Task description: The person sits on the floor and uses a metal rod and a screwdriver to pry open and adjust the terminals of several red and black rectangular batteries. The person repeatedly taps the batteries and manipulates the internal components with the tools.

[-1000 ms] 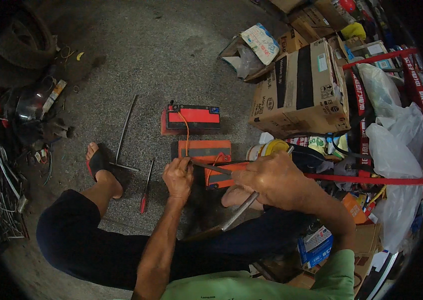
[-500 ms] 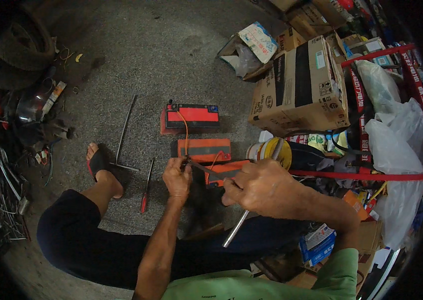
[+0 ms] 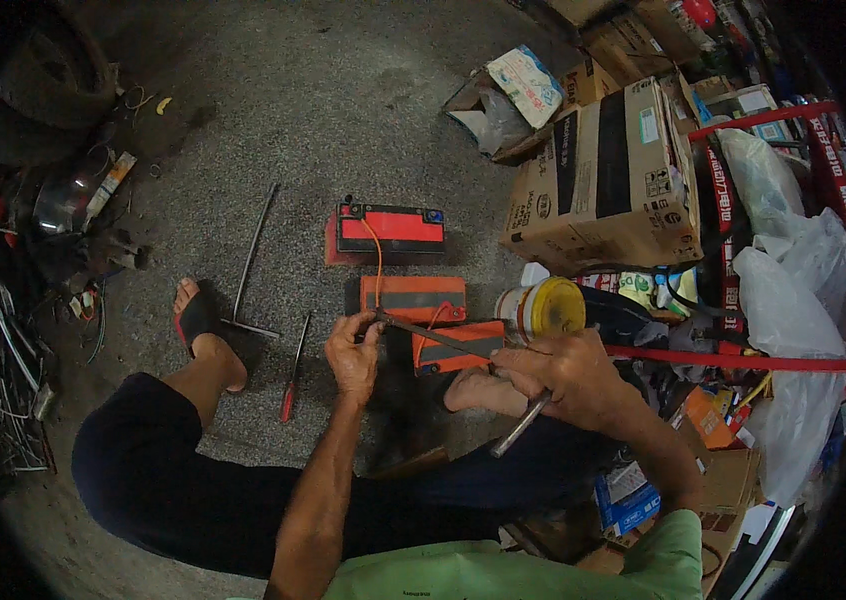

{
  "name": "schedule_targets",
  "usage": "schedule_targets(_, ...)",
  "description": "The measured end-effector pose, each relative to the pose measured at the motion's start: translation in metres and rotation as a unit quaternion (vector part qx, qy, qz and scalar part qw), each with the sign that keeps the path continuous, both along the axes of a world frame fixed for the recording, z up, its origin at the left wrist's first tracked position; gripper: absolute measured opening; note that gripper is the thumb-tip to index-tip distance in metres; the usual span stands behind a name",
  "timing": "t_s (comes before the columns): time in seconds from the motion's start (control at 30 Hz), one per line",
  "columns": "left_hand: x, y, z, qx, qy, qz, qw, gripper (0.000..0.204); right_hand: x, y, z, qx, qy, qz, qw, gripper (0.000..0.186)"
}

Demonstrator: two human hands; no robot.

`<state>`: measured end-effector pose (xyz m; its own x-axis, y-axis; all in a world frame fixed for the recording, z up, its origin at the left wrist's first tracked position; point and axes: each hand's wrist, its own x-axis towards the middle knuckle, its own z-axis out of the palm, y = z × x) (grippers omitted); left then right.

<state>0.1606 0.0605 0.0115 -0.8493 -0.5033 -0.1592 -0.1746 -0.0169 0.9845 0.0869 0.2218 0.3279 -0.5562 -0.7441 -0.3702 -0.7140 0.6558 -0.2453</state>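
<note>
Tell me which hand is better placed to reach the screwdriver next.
Probably the left hand: it is nearer the red-handled screwdriver, though it seems to pinch an orange wire. The right hand is farther and grips a metal tube.

— What is the left hand (image 3: 353, 362) doing?
— Pinching, with thumb and fingertips drawn together in front of the body. The left forearm (image 3: 318, 478) reaches up from the lower edge of view, almost straight, leaning slightly right.
— And the right hand (image 3: 571, 375)?
— Curled into a firm, fist-like grip, well apart from the left. The right forearm (image 3: 658, 445) slants up and leftward from a bent elbow (image 3: 688, 492).
</note>
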Motion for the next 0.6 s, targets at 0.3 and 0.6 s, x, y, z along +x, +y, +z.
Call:
schedule_targets(0.3,-0.001,-0.012,0.010,0.025,-0.014,-0.009,1.000,0.019,0.005,0.011,-0.002,-0.016,-0.014,-0.027,0.999,0.066)
schedule_targets(0.6,-0.001,-0.012,0.002,0.085,-0.017,-0.009,0.996,0.021,0.012,0.003,-0.003,-0.035,-0.002,-0.001,0.999,0.059)
